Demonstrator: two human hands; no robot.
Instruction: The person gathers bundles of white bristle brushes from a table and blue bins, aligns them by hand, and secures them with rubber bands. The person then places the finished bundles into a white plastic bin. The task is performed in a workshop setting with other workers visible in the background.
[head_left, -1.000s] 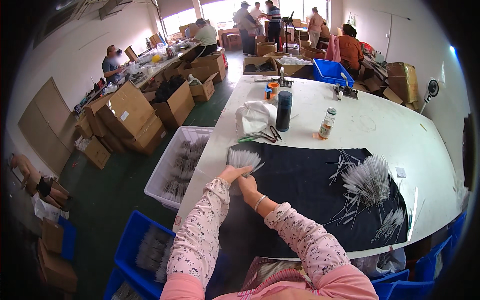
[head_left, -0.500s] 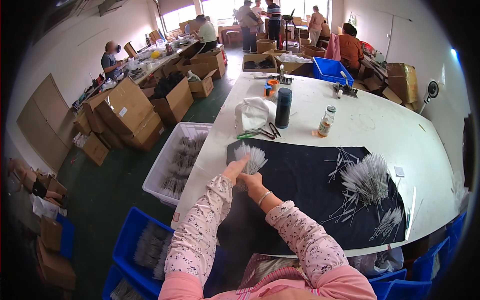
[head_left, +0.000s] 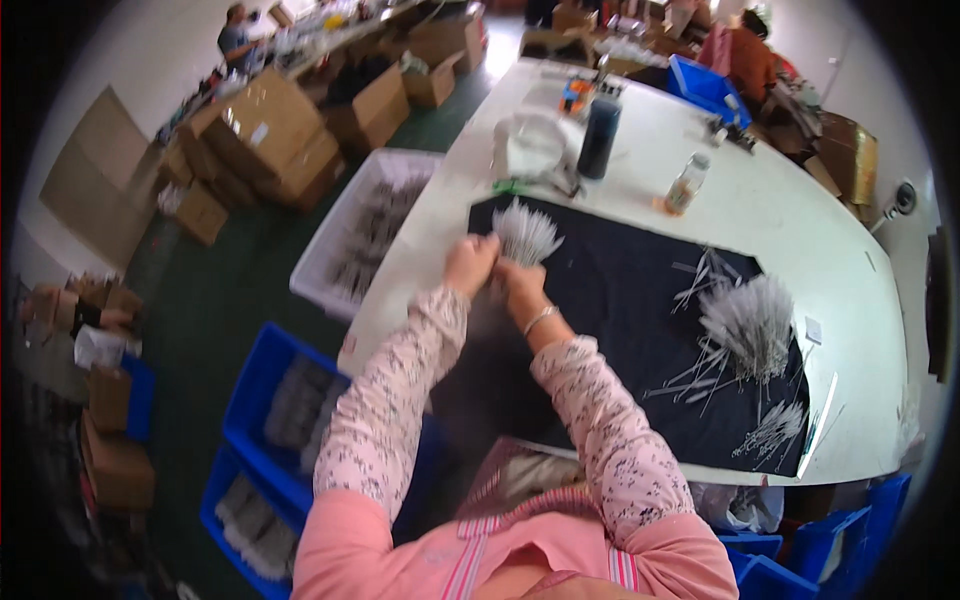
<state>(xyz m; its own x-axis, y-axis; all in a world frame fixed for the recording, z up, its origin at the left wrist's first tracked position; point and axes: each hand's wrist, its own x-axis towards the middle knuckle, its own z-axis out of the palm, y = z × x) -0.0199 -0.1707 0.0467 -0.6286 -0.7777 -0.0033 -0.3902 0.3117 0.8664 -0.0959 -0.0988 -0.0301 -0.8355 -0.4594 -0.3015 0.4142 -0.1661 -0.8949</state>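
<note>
One bundle of thin brushes (head_left: 527,232) fans out over the dark cloth (head_left: 630,310), right hand (head_left: 522,287) closed round its base, left hand (head_left: 471,264) curled alongside, grip unclear. Tidying, apparently; next calls for a steady hold.

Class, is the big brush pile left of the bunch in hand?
No, the pile lies to the right of the held bunch.

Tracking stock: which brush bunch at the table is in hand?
The brush bunch near the far-left corner of the dark cloth; the large pile and small pile lie untouched at right.
</note>
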